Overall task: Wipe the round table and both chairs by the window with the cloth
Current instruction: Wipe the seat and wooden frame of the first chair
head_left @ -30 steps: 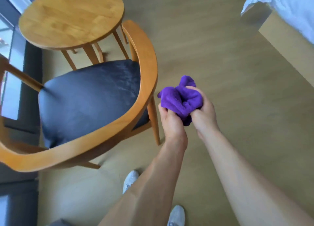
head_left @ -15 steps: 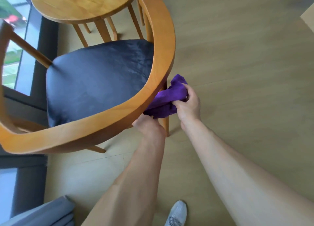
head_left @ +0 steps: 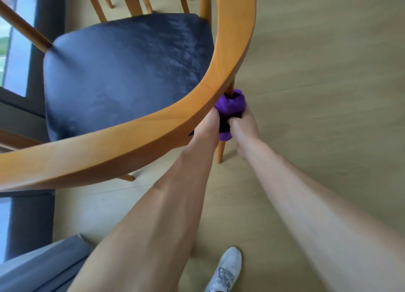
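Observation:
A wooden chair with a curved backrest (head_left: 140,136) and a dark blue padded seat (head_left: 122,72) fills the left and middle of the head view. The purple cloth (head_left: 231,104) is bunched around the chair's rear right leg (head_left: 221,151), just under the backrest. My left hand (head_left: 211,125) and my right hand (head_left: 244,125) both grip the cloth around that leg, the left one partly hidden under the backrest. Only the legs of the round table (head_left: 135,0) show at the top.
A window (head_left: 13,57) with a dark frame runs along the left edge. A grey curtain (head_left: 43,267) bunches at the bottom left. My white shoe (head_left: 225,269) stands on the light wooden floor (head_left: 328,94), which stretches to the right.
The view has dropped lower and closer to the chair. Both hands carried the cloth from open air to the rear right leg and wrapped it around the leg.

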Tool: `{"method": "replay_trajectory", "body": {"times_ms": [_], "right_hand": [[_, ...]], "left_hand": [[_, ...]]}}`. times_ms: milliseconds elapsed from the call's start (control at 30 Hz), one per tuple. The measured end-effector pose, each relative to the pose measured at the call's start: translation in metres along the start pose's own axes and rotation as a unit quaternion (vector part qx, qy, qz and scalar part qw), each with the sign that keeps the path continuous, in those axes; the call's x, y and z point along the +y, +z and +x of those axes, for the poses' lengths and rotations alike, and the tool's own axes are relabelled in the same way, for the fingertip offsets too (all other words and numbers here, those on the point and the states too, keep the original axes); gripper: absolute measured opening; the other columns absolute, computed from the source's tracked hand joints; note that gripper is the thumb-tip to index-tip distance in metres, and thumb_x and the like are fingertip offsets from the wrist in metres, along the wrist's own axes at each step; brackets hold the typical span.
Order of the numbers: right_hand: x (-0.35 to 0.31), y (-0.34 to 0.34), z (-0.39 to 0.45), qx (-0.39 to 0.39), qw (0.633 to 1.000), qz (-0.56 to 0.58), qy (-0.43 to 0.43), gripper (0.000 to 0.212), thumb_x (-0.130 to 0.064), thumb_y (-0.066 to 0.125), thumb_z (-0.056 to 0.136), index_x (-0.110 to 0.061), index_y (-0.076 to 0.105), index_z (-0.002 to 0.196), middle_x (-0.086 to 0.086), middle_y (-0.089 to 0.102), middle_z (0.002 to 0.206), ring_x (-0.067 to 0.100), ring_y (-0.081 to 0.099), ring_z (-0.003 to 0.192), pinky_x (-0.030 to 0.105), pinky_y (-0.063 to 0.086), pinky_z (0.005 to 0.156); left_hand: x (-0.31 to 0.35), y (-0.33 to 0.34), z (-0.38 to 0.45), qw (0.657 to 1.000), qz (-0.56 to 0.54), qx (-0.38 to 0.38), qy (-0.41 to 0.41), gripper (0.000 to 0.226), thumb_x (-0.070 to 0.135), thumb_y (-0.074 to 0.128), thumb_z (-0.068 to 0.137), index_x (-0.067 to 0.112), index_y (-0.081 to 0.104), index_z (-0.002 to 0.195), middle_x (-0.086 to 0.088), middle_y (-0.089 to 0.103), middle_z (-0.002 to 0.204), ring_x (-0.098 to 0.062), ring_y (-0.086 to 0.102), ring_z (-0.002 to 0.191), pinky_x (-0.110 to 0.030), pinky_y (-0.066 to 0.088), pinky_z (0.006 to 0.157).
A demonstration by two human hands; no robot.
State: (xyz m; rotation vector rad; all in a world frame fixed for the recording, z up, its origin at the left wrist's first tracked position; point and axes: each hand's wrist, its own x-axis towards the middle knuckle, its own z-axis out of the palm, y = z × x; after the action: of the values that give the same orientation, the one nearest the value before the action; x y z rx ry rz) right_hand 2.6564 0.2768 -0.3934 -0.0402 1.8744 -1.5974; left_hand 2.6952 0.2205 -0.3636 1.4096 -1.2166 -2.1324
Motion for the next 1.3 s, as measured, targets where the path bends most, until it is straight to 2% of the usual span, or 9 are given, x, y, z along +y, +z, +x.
{"method": "replay_trajectory", "body": {"times_ms": [167, 367, 467, 567, 733, 933, 1067, 1200, 1300], "right_hand": [[-0.024, 0.005, 0.007, 0.008, 0.99, 0.062, -0.127, 0.063, -0.005, 0.054, 0.073, -0.032, 0.055, 0.129, 0.001, 0.069, 0.119, 0.016, 0.064, 0.1, 0.017, 0.05, 0.06], [-0.009, -0.009, -0.003, 0.012, 0.996, -0.069, 0.052, 0.042, -0.01, 0.045, 0.084, -0.036, 0.061, 0.114, 0.006, 0.07, 0.102, 0.031, 0.068, 0.09, 0.042, 0.06, 0.063], [-0.011, -0.025, -0.032, 0.028, 0.999, -0.035, 0.007, 0.044, -0.011, 0.05, 0.071, -0.032, 0.066, 0.106, 0.003, 0.073, 0.101, 0.024, 0.068, 0.098, 0.05, 0.056, 0.09], [-0.023, -0.041, -0.062, 0.069, 0.995, 0.023, -0.063, 0.048, -0.01, 0.054, 0.068, -0.024, 0.068, 0.112, -0.002, 0.074, 0.106, 0.014, 0.069, 0.1, 0.039, 0.055, 0.093], [-0.081, -0.081, -0.087, 0.104, 0.978, 0.107, -0.144, 0.04, -0.003, 0.054, 0.075, -0.021, 0.067, 0.109, -0.002, 0.071, 0.104, 0.011, 0.067, 0.093, 0.031, 0.052, 0.083], [-0.174, -0.069, -0.084, 0.067, 0.954, 0.094, -0.276, 0.032, -0.006, 0.061, 0.079, -0.021, 0.067, 0.107, 0.002, 0.069, 0.109, 0.016, 0.063, 0.102, 0.048, 0.048, 0.099], [-0.217, -0.017, -0.074, 0.027, 0.947, 0.033, -0.318, 0.036, -0.01, 0.062, 0.072, -0.018, 0.067, 0.106, -0.01, 0.069, 0.094, 0.005, 0.062, 0.089, 0.037, 0.051, 0.087], [-0.231, 0.04, -0.061, -0.005, 0.958, -0.033, -0.283, 0.03, -0.023, 0.06, 0.069, -0.025, 0.064, 0.098, -0.017, 0.064, 0.079, 0.006, 0.059, 0.079, 0.037, 0.051, 0.08], [-0.223, 0.069, -0.046, -0.016, 0.971, -0.1, -0.215, 0.031, -0.03, 0.057, 0.069, -0.025, 0.063, 0.099, -0.012, 0.068, 0.085, 0.01, 0.063, 0.082, 0.03, 0.05, 0.075]], "left_hand": [[0.006, 0.008, 0.006, 0.994, -0.111, 0.019, -0.003, 0.022, 0.03, 0.049, 0.103, 0.018, 0.058, 0.087, 0.007, 0.061, 0.068, -0.006, 0.057, 0.054, -0.023, 0.045, 0.051], [-0.002, 0.006, -0.026, 0.995, -0.081, 0.046, -0.047, 0.014, 0.039, 0.064, 0.074, 0.027, 0.064, 0.082, 0.002, 0.064, 0.079, -0.005, 0.065, 0.058, -0.02, 0.05, 0.047], [-0.002, 0.012, -0.043, 0.987, -0.142, 0.075, -0.028, 0.015, 0.043, 0.057, 0.083, 0.041, 0.067, 0.094, 0.0, 0.071, 0.105, -0.02, 0.07, 0.096, -0.041, 0.06, 0.082], [-0.008, 0.026, -0.07, 0.986, -0.147, 0.075, -0.007, 0.027, 0.032, 0.039, 0.104, 0.029, 0.053, 0.128, -0.004, 0.064, 0.13, -0.026, 0.062, 0.12, -0.053, 0.047, 0.106], [0.015, 0.06, -0.115, 0.989, -0.124, -0.038, 0.066, 0.021, 0.034, 0.044, 0.102, 0.034, 0.065, 0.102, 0.015, 0.072, 0.097, -0.005, 0.069, 0.09, -0.021, 0.054, 0.071], [0.113, 0.074, -0.126, 0.957, -0.047, 0.042, 0.282, 0.022, 0.033, 0.046, 0.101, 0.021, 0.059, 0.088, 0.015, 0.06, 0.077, -0.004, 0.055, 0.074, -0.025, 0.045, 0.073], [0.183, 0.045, -0.11, 0.949, -0.019, 0.075, 0.304, 0.019, 0.044, 0.042, 0.1, 0.034, 0.057, 0.09, 0.019, 0.064, 0.084, 0.009, 0.058, 0.077, -0.012, 0.04, 0.069], [0.225, 0.004, -0.083, 0.945, 0.008, 0.05, 0.322, 0.022, 0.051, 0.045, 0.096, 0.032, 0.056, 0.099, 0.015, 0.064, 0.099, -0.005, 0.063, 0.101, -0.028, 0.048, 0.094], [0.228, -0.024, -0.048, 0.946, 0.097, 0.072, 0.301, 0.018, 0.045, 0.051, 0.096, 0.029, 0.058, 0.098, 0.014, 0.065, 0.092, -0.004, 0.063, 0.09, -0.028, 0.05, 0.088]]}}
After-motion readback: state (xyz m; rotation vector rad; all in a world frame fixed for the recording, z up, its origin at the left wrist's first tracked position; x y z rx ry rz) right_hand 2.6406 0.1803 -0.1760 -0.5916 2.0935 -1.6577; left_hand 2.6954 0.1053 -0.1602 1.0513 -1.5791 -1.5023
